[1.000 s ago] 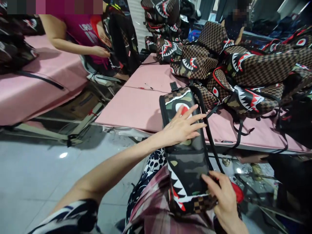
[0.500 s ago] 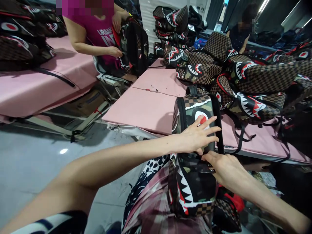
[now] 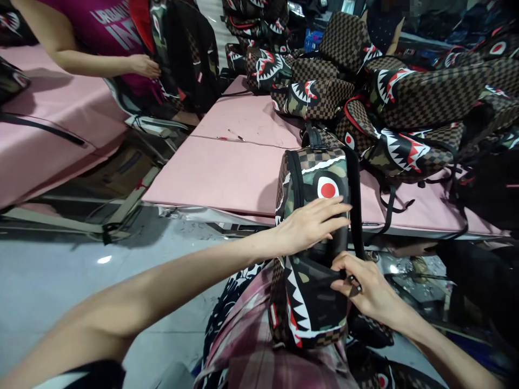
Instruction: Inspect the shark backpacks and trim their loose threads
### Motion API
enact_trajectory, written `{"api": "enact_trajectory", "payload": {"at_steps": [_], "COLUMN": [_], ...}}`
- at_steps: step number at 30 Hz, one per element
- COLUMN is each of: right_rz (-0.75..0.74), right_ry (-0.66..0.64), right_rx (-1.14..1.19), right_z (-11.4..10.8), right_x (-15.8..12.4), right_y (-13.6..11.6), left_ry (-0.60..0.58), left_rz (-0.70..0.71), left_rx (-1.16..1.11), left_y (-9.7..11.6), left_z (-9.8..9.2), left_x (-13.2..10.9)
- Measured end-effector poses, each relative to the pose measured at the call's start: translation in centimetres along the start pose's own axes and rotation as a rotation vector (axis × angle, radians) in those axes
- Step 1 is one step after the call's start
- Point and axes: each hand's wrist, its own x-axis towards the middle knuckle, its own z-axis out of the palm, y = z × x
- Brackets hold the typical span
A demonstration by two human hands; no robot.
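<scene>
Backpack [image 3: 312, 270] on the lap [image 3: 251, 346], between four and five o'clock in view: the left hand [image 3: 310, 224] lies fingers spread across its side; the right hand [image 3: 363, 283] pinches the pocket's [image 3: 320, 302] edge, holding something small and dark [image 3: 354, 283]. From the backpack, piled bags [image 3: 430, 100] lie at one o'clock, pens [image 3: 236, 135] at eleven.

The pink table [image 3: 211, 178] bears pens [image 3: 237, 136] near a seam and heaped bags [image 3: 430, 100] rightward; the left table [image 3: 65, 102] carries a bag [image 3: 12, 80] and black strap [image 3: 44, 128].

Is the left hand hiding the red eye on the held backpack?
No, the red eye shows just above the left hand.
</scene>
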Motion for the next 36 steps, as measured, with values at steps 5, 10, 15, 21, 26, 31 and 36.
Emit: {"api": "enact_trajectory", "payload": {"at_steps": [5,10,15,21,26,31,36], "right_rz": [-0.156,-0.354,-0.393,-0.380,-0.338,-0.095,0.013], "right_ry": [0.126,0.317,0.351,0.341,0.322,0.367,0.487], "right_rx": [-0.093,-0.439,-0.576,-0.567,-0.519,-0.596,-0.713], "right_z": [1.4,4.1,6.0,6.6,6.1,5.5,6.5], "right_x": [-1.3,-2.4,-3.4,-3.5,-3.1,-0.3,2.2], "right_y": [0.6,0.7,0.7,0.2,0.2,-0.4,-0.2], "left_ry": [-0.053,-0.102,0.038,0.018,0.063,0.143,0.376], "left_rz": [-0.081,-0.289,-0.317,-0.343,-0.425,-0.502,-0.509], "left_rx": [-0.087,-0.037,0.013,0.062,-0.043,-0.094,-0.045], "left_y": [3.4,6.7,8.2,8.9,8.3,7.3,5.5], "left_z": [-1.0,0.2,3.1,3.8,3.5,3.1,2.0], "left_x": [-4.0,-6.9,-9.7,-11.1,-10.4,-8.8,-7.2]}}
